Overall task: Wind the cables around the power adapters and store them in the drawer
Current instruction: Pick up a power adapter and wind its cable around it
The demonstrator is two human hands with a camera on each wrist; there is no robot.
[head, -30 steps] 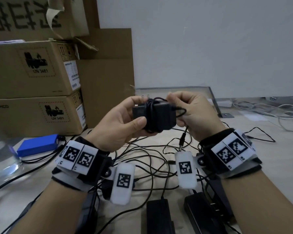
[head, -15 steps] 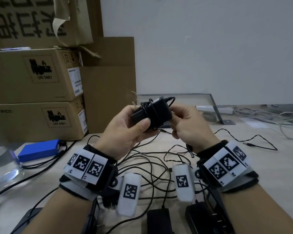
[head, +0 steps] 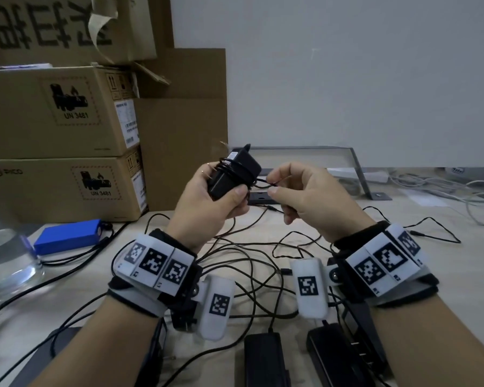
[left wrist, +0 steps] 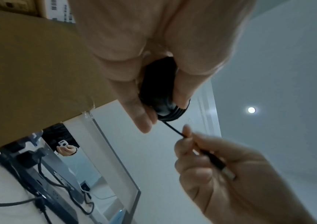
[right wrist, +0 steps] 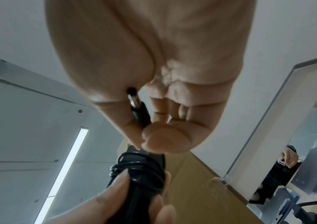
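Note:
A black power adapter (head: 232,171) with its thin cable coiled around the body is held up above the table, tilted. My left hand (head: 210,202) grips its lower end, thumb on the front. In the left wrist view the adapter (left wrist: 159,94) shows between the curled fingers. My right hand (head: 299,196) pinches the cable's plug end (right wrist: 138,109) between thumb and forefinger, just right of the adapter. A short taut stretch of cable (left wrist: 173,128) runs from the coil to that pinch. No drawer is in view.
Several loose black cables (head: 249,261) tangle across the table beneath my hands, with two more black adapters (head: 263,358) at the near edge. Stacked cardboard boxes (head: 62,135) stand at the left, beside a blue pack (head: 67,236) and a clear glass (head: 6,261).
The adapter has tilted from level to steeply upright in my left hand. My right hand has come off the adapter's side and now pinches the plug end a little to the right.

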